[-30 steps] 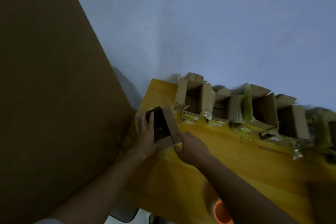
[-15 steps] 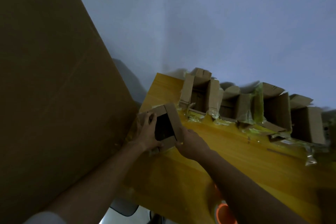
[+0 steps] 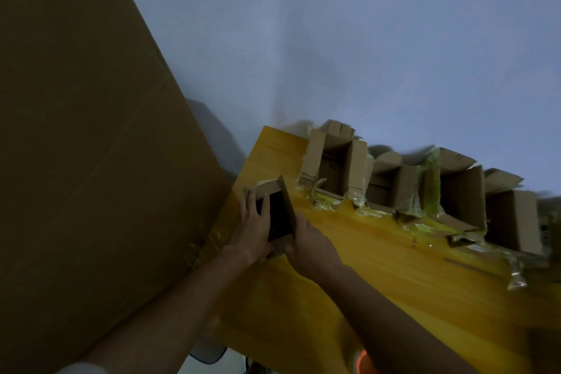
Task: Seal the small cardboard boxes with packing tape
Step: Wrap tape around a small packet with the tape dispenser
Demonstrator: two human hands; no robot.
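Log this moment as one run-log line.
left hand: holds small box | right hand: grips its near edge | box: open, on yellow table | open boxes behind

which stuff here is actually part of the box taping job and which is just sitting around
Part of the job:
- small box held between left hand and right hand
- row of open boxes along the wall, tape scraps around them
- orange tape roll at the bottom edge

Just sitting around:
- big cardboard sheet on the left
- yellow table
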